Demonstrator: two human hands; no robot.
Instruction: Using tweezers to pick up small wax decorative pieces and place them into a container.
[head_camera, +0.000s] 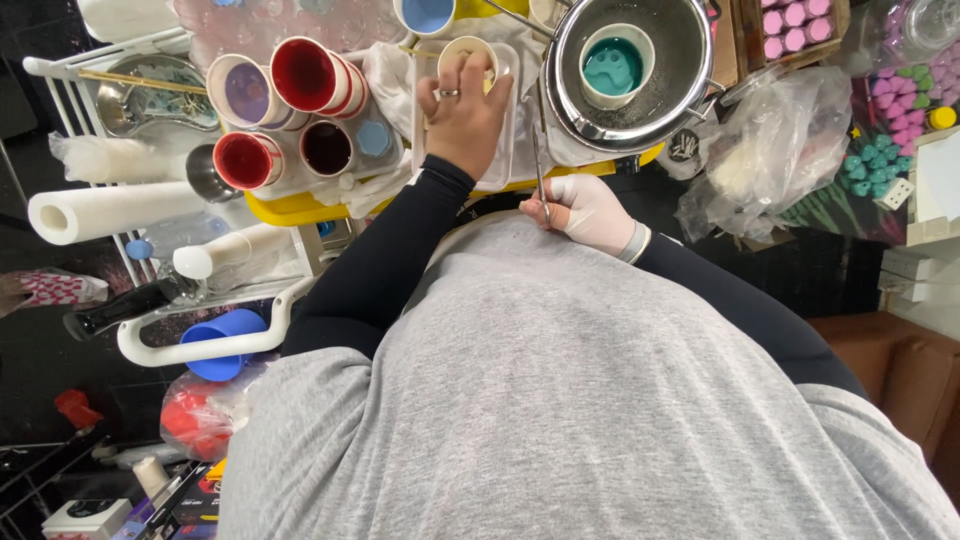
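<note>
Working left to right: the view looks down past a grey shirt onto a crowded counter (300, 208).
Cups at 10 o'clock: red cup (305, 75), lilac cup (245, 95) and dark cup (327, 148) stand together, well apart from both hands.
Left hand (462, 115): bare, ringed, fingers curled down over the cream cup (468, 52) and closed on its rim.
Cream cup: it sits in a clear tray (505, 150) at 12 o'clock, mouth up.
Handling of cup: it looks light and thin-walled, likely easy to tip; gripping low round the wall seems safer than the rim.
Right hand (590, 212): white-gloved, at 1 o'clock, fingers clamped on the metal tool (537, 170).
Metal tool: thin, stiff and probably slippery under a glove; long axis runs near 12 to 6, tip toward the tray.
Steel pot (672, 70): just right of the tray, holding a cup of teal liquid (613, 65).
</note>
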